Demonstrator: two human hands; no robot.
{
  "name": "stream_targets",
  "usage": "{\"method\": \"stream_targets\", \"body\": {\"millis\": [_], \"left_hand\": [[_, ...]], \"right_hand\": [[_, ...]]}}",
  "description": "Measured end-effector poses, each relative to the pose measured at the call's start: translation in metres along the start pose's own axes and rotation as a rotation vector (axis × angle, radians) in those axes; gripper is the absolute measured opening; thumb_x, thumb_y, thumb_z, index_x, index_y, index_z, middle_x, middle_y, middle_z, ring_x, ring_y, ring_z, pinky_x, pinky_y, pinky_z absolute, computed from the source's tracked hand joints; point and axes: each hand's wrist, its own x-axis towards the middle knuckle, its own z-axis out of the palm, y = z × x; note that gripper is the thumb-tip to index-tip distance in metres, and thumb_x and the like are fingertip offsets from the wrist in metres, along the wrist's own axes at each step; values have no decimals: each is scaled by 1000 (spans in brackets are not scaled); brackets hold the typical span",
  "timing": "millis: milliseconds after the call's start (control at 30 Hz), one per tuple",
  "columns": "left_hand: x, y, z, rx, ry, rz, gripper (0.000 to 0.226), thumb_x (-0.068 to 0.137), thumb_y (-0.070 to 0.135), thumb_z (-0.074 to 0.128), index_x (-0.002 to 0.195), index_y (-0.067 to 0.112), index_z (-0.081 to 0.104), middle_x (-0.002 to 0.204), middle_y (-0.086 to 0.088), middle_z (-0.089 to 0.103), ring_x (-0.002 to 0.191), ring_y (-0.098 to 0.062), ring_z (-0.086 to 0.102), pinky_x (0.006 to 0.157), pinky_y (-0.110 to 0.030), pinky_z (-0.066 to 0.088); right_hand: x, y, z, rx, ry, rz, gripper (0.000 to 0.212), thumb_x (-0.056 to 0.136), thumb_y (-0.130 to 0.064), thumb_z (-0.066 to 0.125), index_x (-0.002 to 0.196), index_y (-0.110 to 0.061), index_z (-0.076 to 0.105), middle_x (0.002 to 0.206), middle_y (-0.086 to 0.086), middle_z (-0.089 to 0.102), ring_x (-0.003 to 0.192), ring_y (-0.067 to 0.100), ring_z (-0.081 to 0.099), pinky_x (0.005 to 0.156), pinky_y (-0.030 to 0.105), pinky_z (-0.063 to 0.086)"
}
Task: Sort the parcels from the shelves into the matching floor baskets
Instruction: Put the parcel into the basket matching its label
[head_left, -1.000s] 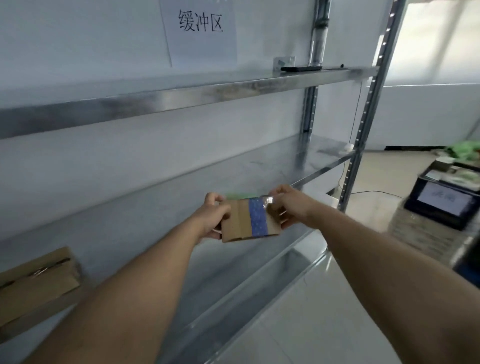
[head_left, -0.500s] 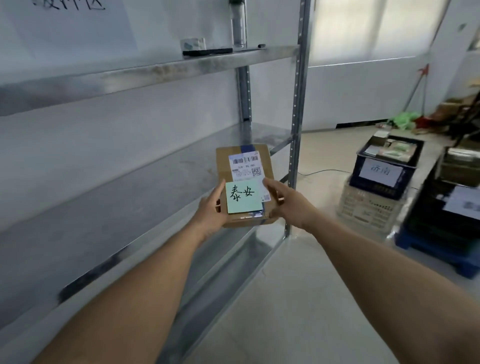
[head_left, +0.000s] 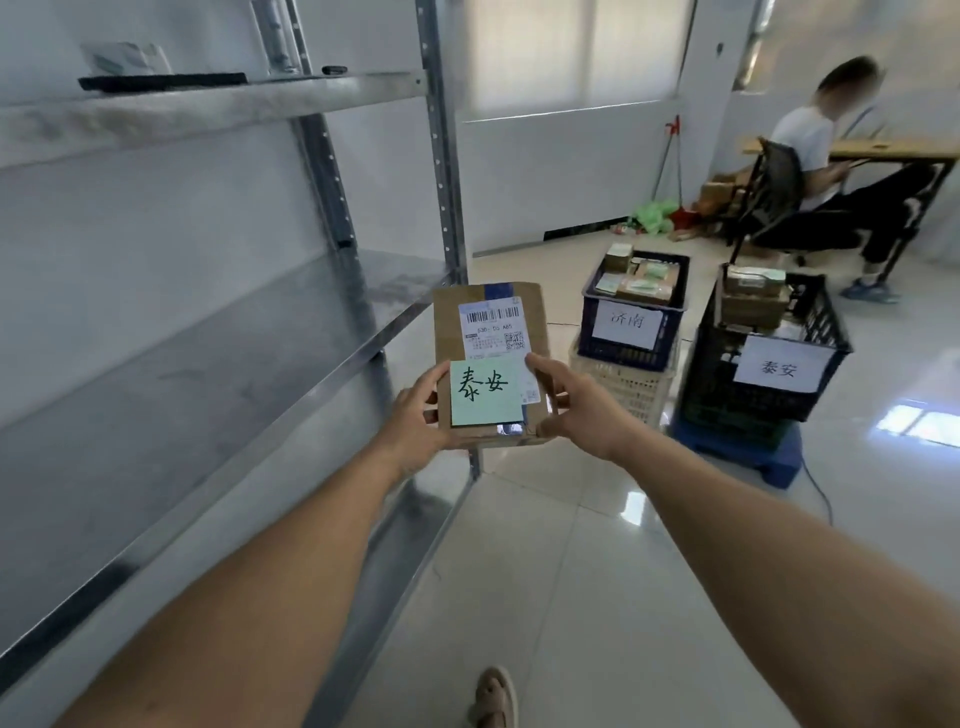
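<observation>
I hold a small brown cardboard parcel face up in front of me, beside the shelf's end post. It carries a white barcode label and a green note reading 泰安. My left hand grips its lower left edge, my right hand grips its lower right edge. Ahead on the floor a black basket bears a white sign reading 泰安 and holds parcels. Left of it a dark blue basket signed 济南 also holds parcels.
The metal shelf rack fills the left side. The blue basket stands on a cream crate, the black one on a blue base. A person sits at a desk at the back right. Tiled floor lies between.
The parcel went from edge-on over the shelf to face up, label readable. The view swung right, away from the shelf, bringing both floor baskets and the seated person into sight.
</observation>
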Motion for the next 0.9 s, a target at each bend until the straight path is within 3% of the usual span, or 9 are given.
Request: {"method": "stream_targets", "body": {"millis": [100,233,367,533,667,767,900], "left_hand": [[57,7,18,-13,-71,17,92,76,5,77,144,42,28,138,-6,39,120,-19,51,90,-32,51],[139,21,35,0,-152,59,94,73,8,80,141,47,29,142,-2,39,125,-20,47,100,-44,48],[218,35,45,31,-194,79,95,71,15,82,136,56,26,140,-1,41,127,-23,45,101,-49,46],[299,43,59,47,-247,98,94,75,10,79,142,50,25,140,-3,38,125,-25,45,99,-51,47],[346,47,84,44,-313,124,93,76,11,79,143,47,26,136,-6,41,122,-25,49,98,-48,49],[372,55,111,18,-375,158,89,77,7,77,144,40,29,132,-7,44,117,-24,53,94,-43,52],[401,80,157,-3,-434,225,84,79,0,73,145,30,30,105,17,49,102,-11,52,80,-24,51]], "right_hand": [[27,16,-30,-15,27,35,90,76,7,71,149,-26,29,130,6,48,111,19,52,93,30,45],[76,35,-67,-26,105,87,91,76,5,72,149,-27,27,130,6,50,111,21,54,98,37,46],[130,50,-99,10,156,128,91,78,7,70,150,-27,27,135,6,49,113,21,54,93,31,44],[189,74,-125,-9,206,163,92,77,4,72,148,-33,27,135,9,49,116,27,54,90,31,47],[214,97,-144,11,248,196,90,78,7,70,150,-25,26,135,5,49,115,20,52,95,31,46],[226,123,-165,16,287,246,92,77,5,72,148,-32,28,133,8,48,112,22,54,93,33,50],[236,161,-203,30,325,286,91,78,3,71,149,-32,26,131,3,45,115,20,51,95,31,48]]}}
